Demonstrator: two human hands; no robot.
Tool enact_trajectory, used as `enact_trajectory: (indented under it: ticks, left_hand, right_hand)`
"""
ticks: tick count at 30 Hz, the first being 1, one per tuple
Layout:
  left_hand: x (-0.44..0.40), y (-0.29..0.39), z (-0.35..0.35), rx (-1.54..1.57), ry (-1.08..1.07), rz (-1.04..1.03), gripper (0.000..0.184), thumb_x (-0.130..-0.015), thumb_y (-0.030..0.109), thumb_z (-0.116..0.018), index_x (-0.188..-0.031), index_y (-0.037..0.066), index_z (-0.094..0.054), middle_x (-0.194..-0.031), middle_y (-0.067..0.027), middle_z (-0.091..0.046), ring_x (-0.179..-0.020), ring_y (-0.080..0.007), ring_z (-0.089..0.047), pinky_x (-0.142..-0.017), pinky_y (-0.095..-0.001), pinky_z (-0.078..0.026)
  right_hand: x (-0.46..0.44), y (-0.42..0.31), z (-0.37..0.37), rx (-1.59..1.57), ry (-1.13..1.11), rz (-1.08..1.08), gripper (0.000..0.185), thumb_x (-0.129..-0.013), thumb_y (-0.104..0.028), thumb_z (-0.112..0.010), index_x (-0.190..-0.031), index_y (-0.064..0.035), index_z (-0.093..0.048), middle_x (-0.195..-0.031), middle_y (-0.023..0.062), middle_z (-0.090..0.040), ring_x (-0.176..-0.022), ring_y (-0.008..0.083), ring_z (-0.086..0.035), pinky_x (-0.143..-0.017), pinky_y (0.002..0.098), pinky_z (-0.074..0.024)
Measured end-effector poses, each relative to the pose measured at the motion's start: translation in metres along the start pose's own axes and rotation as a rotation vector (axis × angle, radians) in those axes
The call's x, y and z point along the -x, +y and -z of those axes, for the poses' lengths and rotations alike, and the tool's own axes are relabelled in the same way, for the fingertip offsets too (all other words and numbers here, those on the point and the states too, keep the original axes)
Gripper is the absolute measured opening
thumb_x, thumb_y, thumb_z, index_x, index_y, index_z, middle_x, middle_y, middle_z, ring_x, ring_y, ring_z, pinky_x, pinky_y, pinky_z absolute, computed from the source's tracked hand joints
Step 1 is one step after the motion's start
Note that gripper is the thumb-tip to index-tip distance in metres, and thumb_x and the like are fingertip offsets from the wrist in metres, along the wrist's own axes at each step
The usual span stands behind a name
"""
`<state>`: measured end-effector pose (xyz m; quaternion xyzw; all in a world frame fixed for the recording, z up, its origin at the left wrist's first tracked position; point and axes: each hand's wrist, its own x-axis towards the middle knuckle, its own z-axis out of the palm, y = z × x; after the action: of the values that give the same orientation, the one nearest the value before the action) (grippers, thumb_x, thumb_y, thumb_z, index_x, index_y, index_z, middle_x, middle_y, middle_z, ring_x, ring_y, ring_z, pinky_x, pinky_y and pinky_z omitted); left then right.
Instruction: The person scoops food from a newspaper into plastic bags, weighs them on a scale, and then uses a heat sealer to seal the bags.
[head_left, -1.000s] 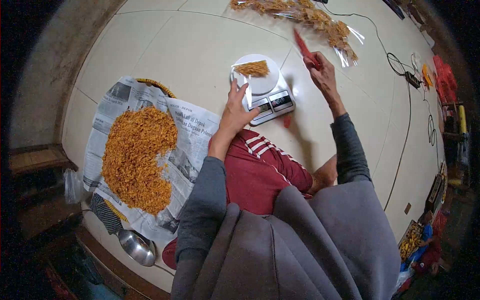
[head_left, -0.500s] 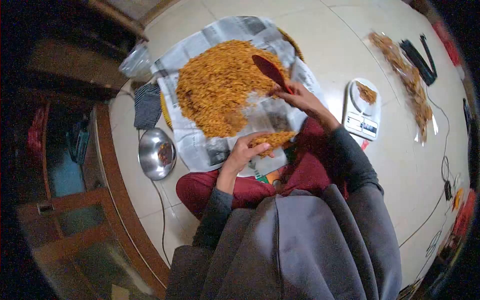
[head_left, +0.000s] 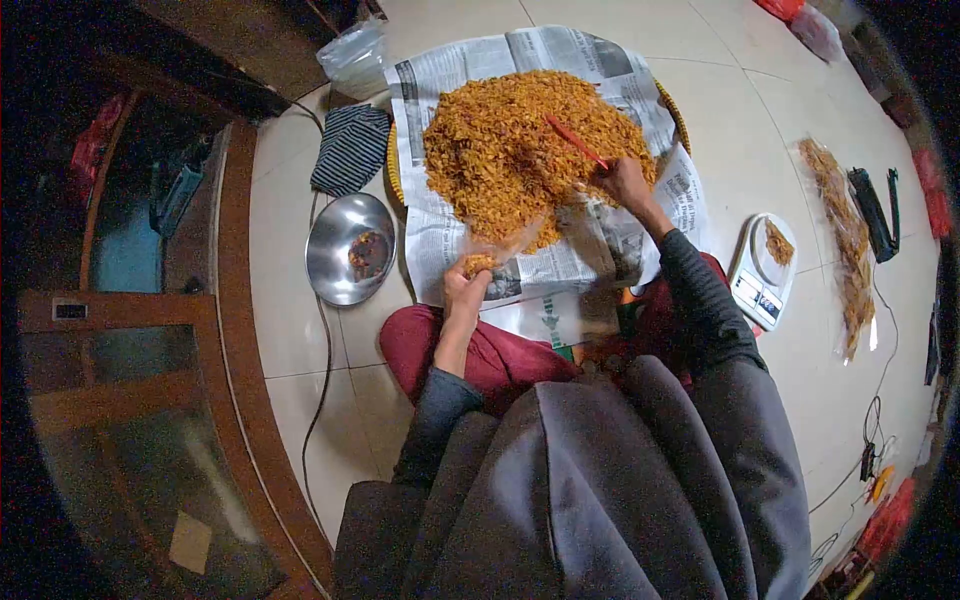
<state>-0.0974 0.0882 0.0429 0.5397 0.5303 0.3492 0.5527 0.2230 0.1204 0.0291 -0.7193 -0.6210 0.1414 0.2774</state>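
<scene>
Left hand [head_left: 463, 297]: held the bag [head_left: 492, 254], below the heap [head_left: 490, 135].
Right hand [head_left: 628, 183]: gripped the spoon [head_left: 577, 141].
Spoon: slanted up-left from that hand, over the heap.

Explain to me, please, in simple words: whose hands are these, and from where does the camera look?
No machine is here: a person works with two bare hands. One camera, worn on the head, takes every picture, looking forward and down. The left hand holds a clear bag with some orange-brown bits inside. The right hand holds a red utensil at the heap, which lies on newspaper. On the floor stand a metal bowl and a white scale.
</scene>
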Motion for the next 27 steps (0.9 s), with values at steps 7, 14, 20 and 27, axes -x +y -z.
enact_trajectory:
  ticks: [7, 14, 20, 27]
  left_hand:
    - [-0.006, -0.004, -0.009, -0.045, 0.063, 0.027, 0.025, -0.061, 0.003, -0.054, -0.086, 0.001, -0.059, -0.073, -0.0007, -0.056, -0.063, -0.0108, -0.050, -0.059, -0.0237, -0.040]
    - [-0.011, -0.007, -0.009, -0.105, 0.029, -0.015, 0.024, -0.062, 0.006, -0.055, -0.085, 0.001, -0.059, -0.072, -0.0002, -0.054, -0.063, -0.0109, -0.049, -0.059, -0.0238, -0.040]
    - [-0.012, 0.006, -0.012, -0.137, 0.000, 0.118, 0.027, -0.060, 0.007, -0.055, -0.086, 0.001, -0.059, -0.076, -0.0018, -0.056, -0.066, -0.0122, -0.050, -0.061, -0.0256, -0.041]
    - [-0.014, 0.003, -0.015, -0.114, -0.055, 0.186, 0.029, -0.059, 0.008, -0.055, -0.087, 0.000, -0.057, -0.080, -0.0041, -0.057, -0.070, -0.0149, -0.052, -0.065, -0.0264, -0.042]
  right_hand:
    - [-0.003, -0.111, 0.070, -0.580, -0.391, -0.173, 0.024, -0.063, -0.030, -0.071, -0.071, -0.0090, -0.061, -0.049, -0.0038, -0.045, -0.041, 0.0062, -0.037, -0.039, 0.0236, -0.0267]
    - [0.008, -0.135, 0.040, -0.348, -0.410, 0.250, 0.028, -0.064, -0.027, -0.069, -0.077, -0.0029, -0.062, -0.056, 0.0055, -0.056, -0.053, 0.0130, -0.052, -0.050, 0.0317, -0.0395]
    - [0.007, -0.142, 0.033, -0.106, -0.361, 0.466, 0.015, -0.065, -0.016, -0.061, -0.072, -0.0020, -0.060, -0.060, 0.0161, -0.054, -0.053, 0.0272, -0.052, -0.052, 0.0354, -0.0418]
    - [-0.003, -0.145, 0.040, -0.193, -0.486, 0.436, 0.018, -0.066, -0.013, -0.062, -0.078, -0.0015, -0.058, -0.065, 0.0152, -0.056, -0.058, 0.0272, -0.054, -0.054, 0.0354, -0.0414]
